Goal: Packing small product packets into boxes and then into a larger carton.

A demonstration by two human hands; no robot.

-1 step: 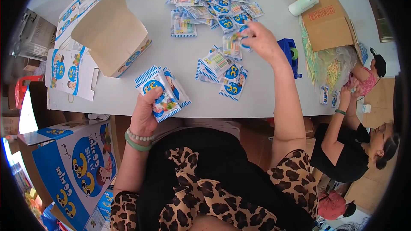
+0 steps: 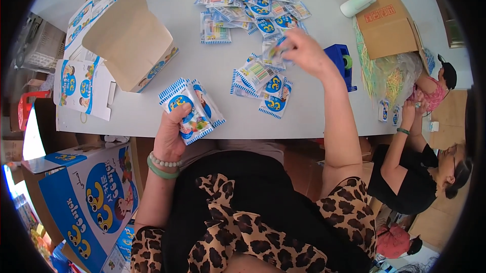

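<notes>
My left hand (image 2: 173, 130) is closed round a small stack of blue-and-white snack packets (image 2: 195, 116), thumb on top, above the table's near edge. Farther off and to the right, my right hand (image 2: 308, 58) pinches another snack packet (image 2: 277, 51), which is smeared by motion. It hangs just above a small group of packets (image 2: 263, 78) in the middle of the table. Beyond that lies a larger heap of the same packets (image 2: 253, 2), some with coloured sticks showing through a clear side.
An open carton (image 2: 134, 45) stands at left beside flattened printed boxes (image 2: 81, 83). To the right are a blue tape dispenser (image 2: 340, 68), a brown cardboard box (image 2: 387, 25) with a white bottle (image 2: 358, 4), and a bag of thin sticks (image 2: 397, 78). A co-worker (image 2: 412, 172) sits at right.
My right hand, with its packet, has shifted slightly left and toward me. The left hand keeps its stack in about the same place.
</notes>
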